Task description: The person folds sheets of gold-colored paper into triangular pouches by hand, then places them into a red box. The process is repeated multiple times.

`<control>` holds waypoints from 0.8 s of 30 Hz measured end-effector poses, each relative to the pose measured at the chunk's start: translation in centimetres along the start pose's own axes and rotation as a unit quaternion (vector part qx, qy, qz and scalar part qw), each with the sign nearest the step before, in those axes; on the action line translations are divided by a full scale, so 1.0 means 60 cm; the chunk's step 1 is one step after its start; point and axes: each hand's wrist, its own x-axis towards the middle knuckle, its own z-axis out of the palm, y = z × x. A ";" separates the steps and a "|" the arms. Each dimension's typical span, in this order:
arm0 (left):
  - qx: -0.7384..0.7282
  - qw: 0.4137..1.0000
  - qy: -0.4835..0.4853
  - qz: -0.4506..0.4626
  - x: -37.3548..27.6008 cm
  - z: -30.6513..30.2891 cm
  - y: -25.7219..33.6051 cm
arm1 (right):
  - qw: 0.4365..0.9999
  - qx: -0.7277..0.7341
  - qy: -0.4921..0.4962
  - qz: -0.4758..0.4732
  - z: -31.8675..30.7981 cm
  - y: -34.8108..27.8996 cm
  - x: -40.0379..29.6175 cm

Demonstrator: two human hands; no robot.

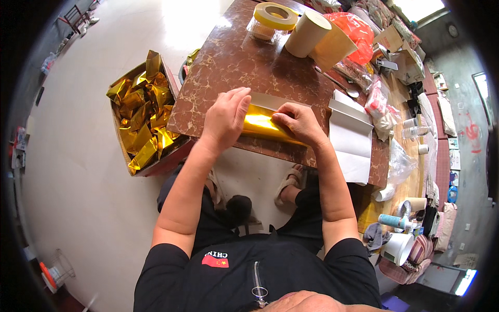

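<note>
A gold foil sheet (255,121) lies along the near edge of a brown marble-patterned table (241,66), its near side curving over. A pale strip (273,100) shows along its far side. My left hand (228,119) covers the foil's left end, fingers straight and close together; its palm side is hidden. At the foil's right part, my right hand (298,121) pinches it between thumb and bent fingers. Folded white paper sheets (351,144) lie just right of my right hand.
Left of the table, a cardboard box (171,80) holds several folded gold foil pieces (140,105). Farther back stand a yellow tape roll (275,16), a cream paper roll (308,33) and a red plastic bag (353,35). A metal spoon (352,93) lies near plastic bags (378,99).
</note>
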 end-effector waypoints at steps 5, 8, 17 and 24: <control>0.149 0.979 -0.008 0.140 -0.040 0.034 0.050 | 0.998 -0.049 0.032 -0.033 0.006 0.007 0.002; 0.203 0.966 -0.096 0.127 -0.062 0.056 0.056 | 0.995 -0.067 0.051 -0.047 0.009 0.007 0.005; 0.265 0.946 -0.151 0.109 -0.066 0.071 0.049 | 0.994 -0.084 0.061 -0.033 0.010 0.001 0.006; 0.277 0.944 -0.154 0.093 -0.063 0.072 0.050 | 0.994 -0.085 0.066 -0.014 0.012 -0.010 0.005</control>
